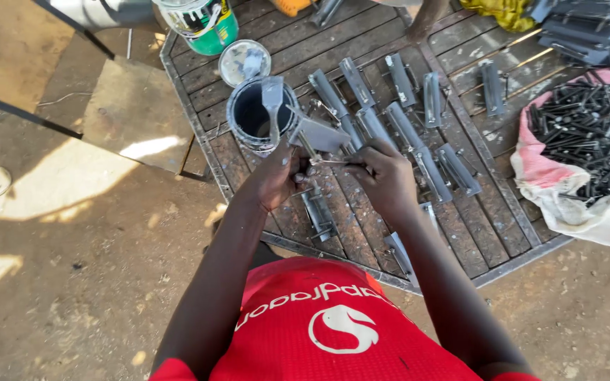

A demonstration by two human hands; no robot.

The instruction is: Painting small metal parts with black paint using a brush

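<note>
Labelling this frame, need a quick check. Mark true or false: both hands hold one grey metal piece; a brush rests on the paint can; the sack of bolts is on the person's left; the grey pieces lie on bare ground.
1. Both hands hold one grey metal piece: true. Left hand and right hand grip the piece.
2. Brush rests on the can: true.
3. Sack of bolts on the left: false, right.
4. Grey pieces on bare ground: false, on a metal grate.

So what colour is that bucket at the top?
Green, with a white rim: the bucket, clearest in the head view.
</note>
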